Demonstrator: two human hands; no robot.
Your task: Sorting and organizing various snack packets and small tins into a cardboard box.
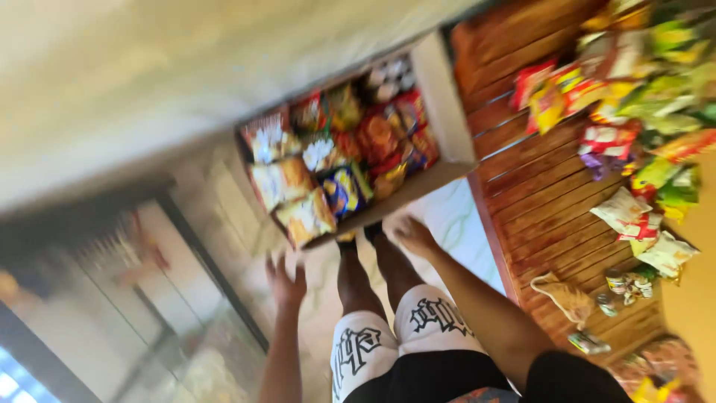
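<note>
Both hands open and empty: left hand (286, 283) at seven o'clock, right hand (412, 233) touching shallow cardboard box of colourful snack packets (447, 112).

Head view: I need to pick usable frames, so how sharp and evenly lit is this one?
Head view: tilted and motion-blurred throughout; the snack box and both hands, left and right, are soft-edged; the pale wall at upper left is washed out; the glass cabinet at lower left is smeared.
</note>
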